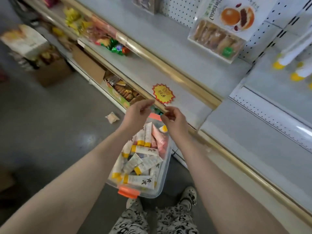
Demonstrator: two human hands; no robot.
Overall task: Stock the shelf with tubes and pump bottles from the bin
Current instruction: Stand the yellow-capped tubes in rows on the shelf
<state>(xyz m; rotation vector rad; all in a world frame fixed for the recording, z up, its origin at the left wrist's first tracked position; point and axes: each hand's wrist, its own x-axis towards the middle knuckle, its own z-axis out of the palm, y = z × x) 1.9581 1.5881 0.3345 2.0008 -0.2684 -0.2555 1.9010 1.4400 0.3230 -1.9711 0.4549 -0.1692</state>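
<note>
— Where are the hands hovering?

— Both are hanging at mid-frame, above the far end of the clear plastic bin (164, 174) and just in front of the gold front edge of the grey shelf (152, 70). The left hand (138, 114) is curling its fingers in, thumb meeting fingertips. The right hand (173, 119) is doing much the same, its fingertips pointing left toward the other.

— Are they holding anything?

— I cannot tell. A small blurred green shape (157, 110) is showing between the two sets of fingertips, but whether either hand is pinching it is not clear.

— And the stock?

— The bin is sitting on the floor at lower centre, an orange latch (129, 192) facing the person. White tubes (140, 180) with yellow caps are lying jumbled inside it, with pink tubes (160, 141) lying along its right side toward the far end.

— What is sitting on the shelving?

— A yellow starburst price tag (163, 94) is sticking to the shelf just above the hands. A boxed tray of pastries (216, 41) is standing at upper right, and white, yellow-ended containers (287, 59), blurred, are showing at the right edge. Foil-wrapped sweets (116, 47) are lying at upper centre-left.
</note>
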